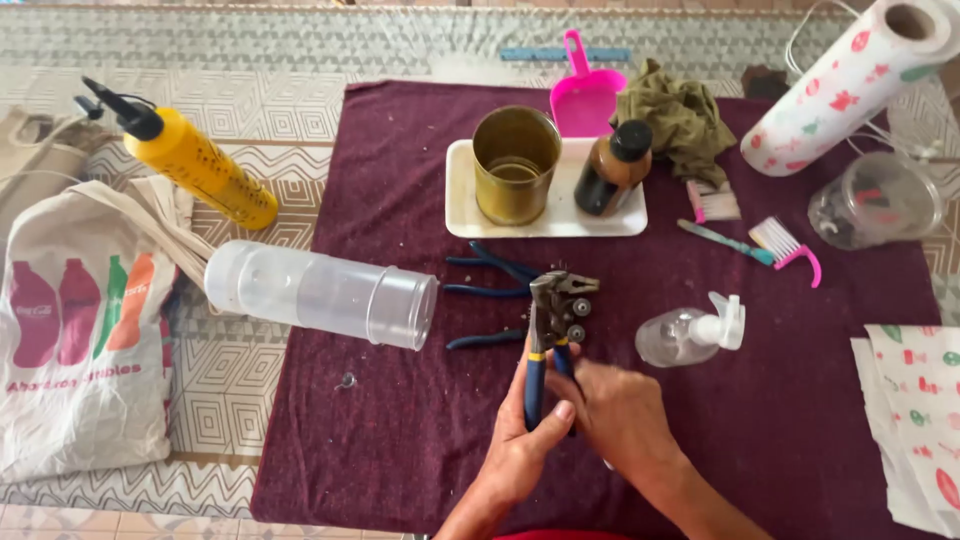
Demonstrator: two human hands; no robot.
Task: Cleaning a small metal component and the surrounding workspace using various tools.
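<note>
Head view. Both hands meet at the near centre of a dark maroon cloth (420, 440), gripping one tool: blue-handled pliers (548, 330). The left hand (522, 440) is wrapped around the left handle from below, thumb laid across it; the right hand (622, 415) is closed over the right handle from above. Judged from this grip, the handles are squeezed together so that the metal head points away from the body, raised over the cloth. The jaws appear to clamp a small metal fitting with round rollers (577, 318) — its exact form cannot be made out.

Just beyond the head, flat on the cloth, lie further blue-handled pliers (490, 272), within short reach. Farther off, a white tray (462, 205) carries an open brass-coloured can (515, 165) and a brown bottle with a black cap (612, 170) — probably grouped there to contain drips. A pink scoop (585, 95) and an olive rag (680, 115) sit behind the tray.

To the right: a clear spray bottle (690, 335) on its side, a pink-handled brush (790, 250), a toothbrush (725, 242), a clear tub (875, 200) and a roll of printed paper towel (850, 85).

To the left: a clear plastic cylinder (320, 292) lying across the cloth edge, a yellow nozzle bottle (195, 160) and a printed cloth bag (80, 330).
</note>
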